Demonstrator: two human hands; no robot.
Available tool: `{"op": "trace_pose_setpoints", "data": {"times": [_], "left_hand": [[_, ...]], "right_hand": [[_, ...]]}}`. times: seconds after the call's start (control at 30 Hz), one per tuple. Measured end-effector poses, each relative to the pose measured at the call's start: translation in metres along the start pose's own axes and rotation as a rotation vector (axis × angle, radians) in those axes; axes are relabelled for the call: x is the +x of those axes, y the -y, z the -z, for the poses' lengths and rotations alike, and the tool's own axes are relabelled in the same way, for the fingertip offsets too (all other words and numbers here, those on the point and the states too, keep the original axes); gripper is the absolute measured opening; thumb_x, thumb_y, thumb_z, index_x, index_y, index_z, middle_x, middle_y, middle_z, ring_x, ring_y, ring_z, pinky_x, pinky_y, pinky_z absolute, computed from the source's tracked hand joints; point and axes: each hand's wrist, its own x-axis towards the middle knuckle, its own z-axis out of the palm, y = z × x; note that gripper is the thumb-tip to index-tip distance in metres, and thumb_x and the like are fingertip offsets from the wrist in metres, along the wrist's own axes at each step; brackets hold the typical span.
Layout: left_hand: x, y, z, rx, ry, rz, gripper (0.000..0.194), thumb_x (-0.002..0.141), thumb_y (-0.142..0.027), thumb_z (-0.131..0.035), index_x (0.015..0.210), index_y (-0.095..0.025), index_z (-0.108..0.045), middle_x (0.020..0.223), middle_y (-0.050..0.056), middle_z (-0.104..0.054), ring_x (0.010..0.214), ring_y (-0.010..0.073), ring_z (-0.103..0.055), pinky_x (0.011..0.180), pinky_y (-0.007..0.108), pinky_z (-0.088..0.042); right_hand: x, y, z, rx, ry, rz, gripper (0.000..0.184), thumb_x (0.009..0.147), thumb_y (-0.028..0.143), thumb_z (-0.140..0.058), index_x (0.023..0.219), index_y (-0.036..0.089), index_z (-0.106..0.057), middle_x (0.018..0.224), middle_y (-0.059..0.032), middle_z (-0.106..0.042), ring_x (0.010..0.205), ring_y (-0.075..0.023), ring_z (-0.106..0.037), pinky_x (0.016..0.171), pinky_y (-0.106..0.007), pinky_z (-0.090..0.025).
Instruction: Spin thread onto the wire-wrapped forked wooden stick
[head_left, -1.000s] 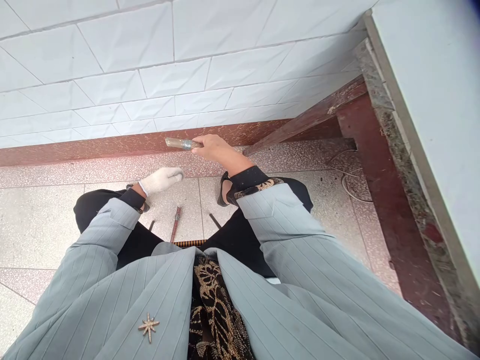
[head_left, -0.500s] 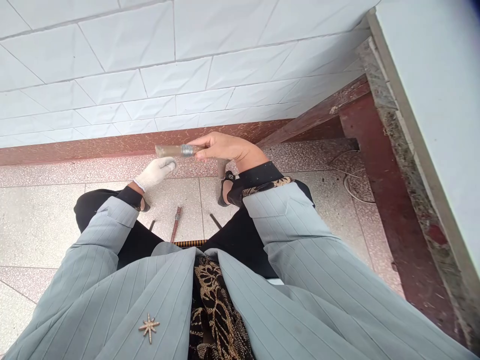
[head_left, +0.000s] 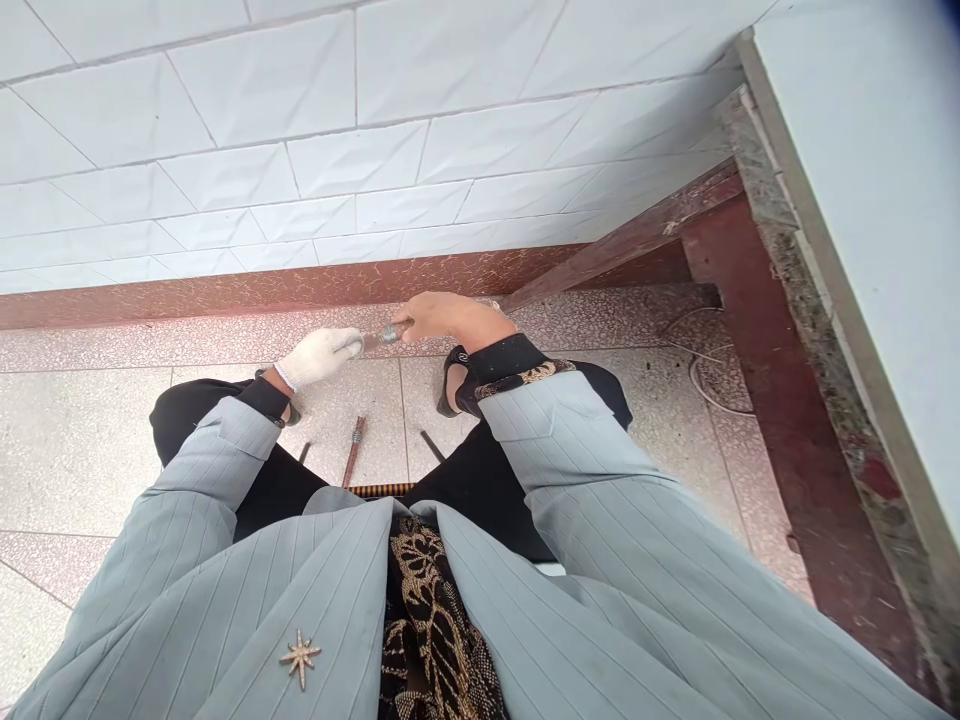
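My left hand point(head_left: 319, 356), in a white knitted glove, is closed around the left end of a brown wooden handle point(head_left: 372, 342). Grey wire is wound in a band around this handle. My right hand point(head_left: 442, 317) is bare and grips it at the wire band, fingers bent. The rest of the piece is hidden behind my right hand, so its kind cannot be made out. A similar reddish-brown stick point(head_left: 352, 455) with wire around its top lies or stands below, between my legs.
A white tiled wall point(head_left: 292, 170) with a red-brown base strip rises just ahead. Dark red boards point(head_left: 780, 380) stand at the right, with a pale cable point(head_left: 701, 385) on the floor beside them. Two dark bars point(head_left: 431, 446) flank the stick, near a yellow-and-black striped edge point(head_left: 381, 490).
The handle has shifted down and right, turned in my right hand. My left hand, earlier below its end, has moved slightly right and now closes on that end.
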Motion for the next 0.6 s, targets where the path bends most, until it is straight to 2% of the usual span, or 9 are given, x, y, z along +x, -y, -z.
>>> {"op": "trace_pose_setpoints", "data": {"times": [0.1,0.17,0.2,0.23,0.3,0.37,0.43,0.5,0.6], "left_hand": [[0.000,0.004,0.005,0.005,-0.033,0.049,0.027,0.100,-0.035,-0.046,0.098,-0.021,-0.070,0.093,0.005,-0.073,0.091,0.0222,-0.068,0.088,0.035,-0.051],[0.001,0.008,0.006,-0.052,-0.067,0.051,0.028,0.100,-0.036,-0.046,0.099,-0.021,-0.069,0.096,0.005,-0.074,0.093,0.0220,-0.068,0.089,0.035,-0.051],[0.001,0.009,0.006,-0.089,-0.077,0.044,0.027,0.100,-0.037,-0.047,0.099,-0.021,-0.069,0.096,0.005,-0.074,0.092,0.0215,-0.067,0.089,0.035,-0.051],[0.002,0.010,0.004,-0.130,-0.098,0.043,0.026,0.099,-0.037,-0.048,0.098,-0.021,-0.068,0.094,0.004,-0.073,0.090,0.0207,-0.066,0.087,0.035,-0.050],[0.003,0.008,0.001,-0.209,-0.132,0.052,0.025,0.098,-0.038,-0.049,0.095,-0.020,-0.065,0.089,0.003,-0.070,0.085,0.0188,-0.063,0.083,0.033,-0.050],[0.004,0.005,-0.003,-0.277,-0.134,0.060,0.026,0.099,-0.038,-0.047,0.094,-0.019,-0.064,0.085,0.002,-0.066,0.080,0.0170,-0.060,0.078,0.031,-0.049],[0.004,0.001,-0.007,-0.307,-0.098,0.035,0.028,0.100,-0.038,-0.044,0.095,-0.018,-0.064,0.085,0.002,-0.065,0.078,0.0163,-0.059,0.077,0.031,-0.049],[0.004,-0.001,-0.009,-0.286,-0.043,-0.009,0.029,0.099,-0.037,-0.044,0.096,-0.019,-0.065,0.089,0.003,-0.068,0.081,0.0169,-0.061,0.081,0.032,-0.050],[0.004,-0.001,-0.012,-0.222,0.023,-0.043,0.029,0.099,-0.038,-0.044,0.099,-0.020,-0.067,0.095,0.003,-0.071,0.088,0.0184,-0.064,0.088,0.034,-0.051]], "right_hand": [[-0.006,0.004,0.003,0.108,0.328,0.093,0.044,0.088,0.018,-0.073,0.131,0.020,-0.083,0.081,-0.0029,-0.076,0.070,-0.0175,-0.062,0.072,-0.031,-0.044],[-0.011,0.004,0.008,0.274,0.413,0.199,0.047,0.088,0.025,-0.076,0.134,0.018,-0.081,0.080,-0.0008,-0.075,0.068,-0.0151,-0.058,0.072,-0.030,-0.044],[-0.014,0.003,0.011,0.350,0.395,0.253,0.049,0.087,0.030,-0.078,0.134,0.018,-0.081,0.082,0.0001,-0.075,0.069,-0.0147,-0.058,0.073,-0.030,-0.045],[-0.016,0.001,0.013,0.422,0.334,0.297,0.050,0.085,0.034,-0.081,0.133,0.020,-0.081,0.084,0.0007,-0.075,0.071,-0.0147,-0.059,0.074,-0.030,-0.046],[-0.019,-0.002,0.015,0.585,0.115,0.339,0.051,0.086,0.040,-0.080,0.134,0.022,-0.080,0.087,0.0010,-0.075,0.073,-0.0148,-0.059,0.075,-0.029,-0.047],[-0.019,-0.004,0.014,0.768,-0.142,0.313,0.049,0.092,0.040,-0.074,0.138,0.022,-0.077,0.086,-0.0002,-0.073,0.071,-0.0142,-0.056,0.073,-0.029,-0.047],[-0.015,-0.004,0.009,0.887,-0.309,0.226,0.046,0.096,0.036,-0.070,0.139,0.020,-0.075,0.084,-0.0012,-0.070,0.068,-0.0137,-0.054,0.071,-0.029,-0.048],[-0.008,-0.002,0.004,0.895,-0.356,0.115,0.045,0.097,0.031,-0.069,0.140,0.020,-0.075,0.082,-0.0017,-0.069,0.067,-0.0140,-0.054,0.070,-0.029,-0.050],[0.000,0.000,-0.001,0.713,-0.367,-0.034,0.047,0.096,0.028,-0.070,0.142,0.020,-0.075,0.086,-0.0034,-0.073,0.071,-0.0169,-0.060,0.073,-0.032,-0.051]]}}
